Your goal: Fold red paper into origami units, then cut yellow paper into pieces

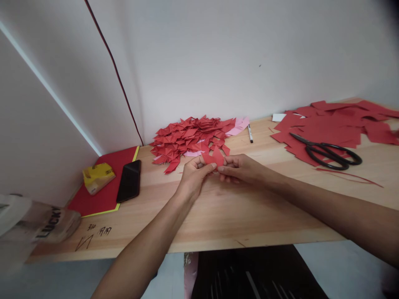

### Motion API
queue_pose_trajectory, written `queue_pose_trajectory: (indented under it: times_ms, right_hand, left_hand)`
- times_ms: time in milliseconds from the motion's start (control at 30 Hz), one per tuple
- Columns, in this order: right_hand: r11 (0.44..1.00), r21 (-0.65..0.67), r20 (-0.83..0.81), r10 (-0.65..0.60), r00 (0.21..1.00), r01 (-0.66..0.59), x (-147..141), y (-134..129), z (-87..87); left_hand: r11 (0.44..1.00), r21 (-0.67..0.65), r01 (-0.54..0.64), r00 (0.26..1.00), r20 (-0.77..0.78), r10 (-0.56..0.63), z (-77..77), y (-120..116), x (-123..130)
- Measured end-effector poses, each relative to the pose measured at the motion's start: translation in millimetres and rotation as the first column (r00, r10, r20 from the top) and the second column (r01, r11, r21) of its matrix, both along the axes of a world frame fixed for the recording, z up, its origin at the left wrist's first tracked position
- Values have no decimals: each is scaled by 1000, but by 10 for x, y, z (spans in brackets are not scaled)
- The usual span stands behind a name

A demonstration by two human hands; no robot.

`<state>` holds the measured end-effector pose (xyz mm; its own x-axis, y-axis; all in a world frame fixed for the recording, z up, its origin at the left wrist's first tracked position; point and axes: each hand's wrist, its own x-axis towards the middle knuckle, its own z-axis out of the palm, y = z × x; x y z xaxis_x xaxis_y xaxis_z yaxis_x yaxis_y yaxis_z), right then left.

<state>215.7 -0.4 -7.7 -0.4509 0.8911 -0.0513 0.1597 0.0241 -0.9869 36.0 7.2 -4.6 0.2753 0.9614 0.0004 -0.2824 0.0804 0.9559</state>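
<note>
A small folded red paper piece [214, 158] is held between both hands above the wooden table. My left hand [197, 172] pinches its left side, thumb on the near face. On the right side, my right hand [235, 167] grips the same piece with thumb and fingers; the fingertips behind the paper are partly hidden. Just beyond the hands lies a heap of folded red paper pieces [190, 137], with some pink paper [238, 126] at its right end.
Black-handled scissors [330, 153] rest on flat red paper sheets [330, 124] at the right. A pen [250, 133] lies near the wall. At the left are a phone [129, 181], a yellow packet [99, 177], red sheets [84, 201] and a plastic bottle [46, 222].
</note>
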Motion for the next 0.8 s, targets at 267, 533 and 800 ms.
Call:
queue_pose_trajectory:
  times_ms: [267, 533, 800]
  right_hand:
    - [1000, 14, -4, -20, 1000, 20, -18, 9, -11]
    - [1000, 29, -35, -10, 999, 11, -34, -23, 9]
    - [1000, 20, -64, -16, 998, 17, -67, -63, 73]
  left_hand:
    - [998, -60, -6, 994, 113, 13, 4, -9, 26]
    - [998, -56, 15, 999, 52, -12, 24, -11, 0]
    - [998, 64, -30, 999, -16, 31, 4, 20, -50]
